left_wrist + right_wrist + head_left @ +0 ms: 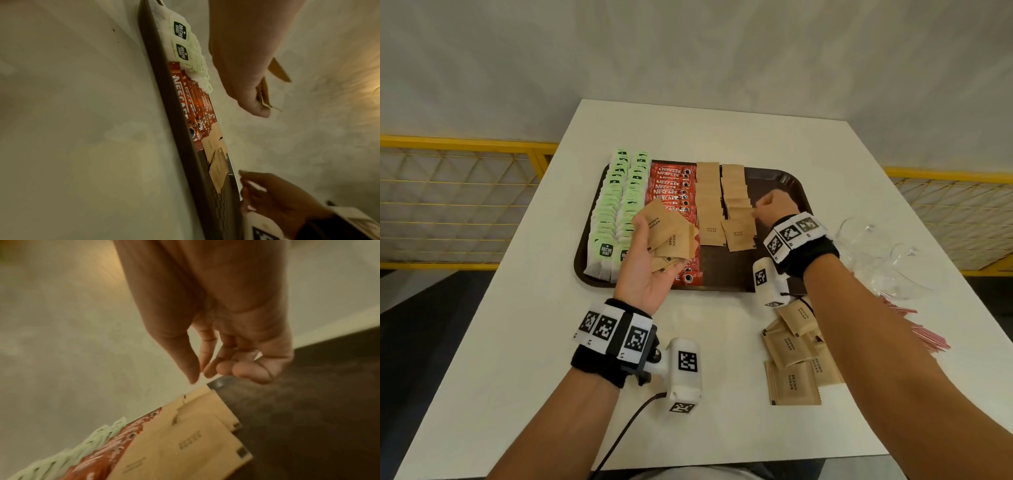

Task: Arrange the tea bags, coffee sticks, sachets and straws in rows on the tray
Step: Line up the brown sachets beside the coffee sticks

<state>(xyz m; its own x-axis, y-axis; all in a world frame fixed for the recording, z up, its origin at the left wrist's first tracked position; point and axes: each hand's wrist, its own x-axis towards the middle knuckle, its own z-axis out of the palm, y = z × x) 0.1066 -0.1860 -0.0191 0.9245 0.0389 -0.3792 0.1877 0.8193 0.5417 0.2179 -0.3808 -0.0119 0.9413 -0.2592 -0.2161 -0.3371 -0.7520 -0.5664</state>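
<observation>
White table [517,342], centre frame: brown tray [784,181]. Left hand [650,260], fingers curled under loose sugar sachets [671,236]; they could slide onto the coffee sticks [671,185]. Right hand [774,205], fingers curled, empty, beside the sachet rows [736,205].

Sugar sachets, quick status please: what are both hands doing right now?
Left hand holds a fan of brown sugar sachets. Right hand empty, fingers curled over second sachet row. Loose sachets, straws wait on table.
</observation>
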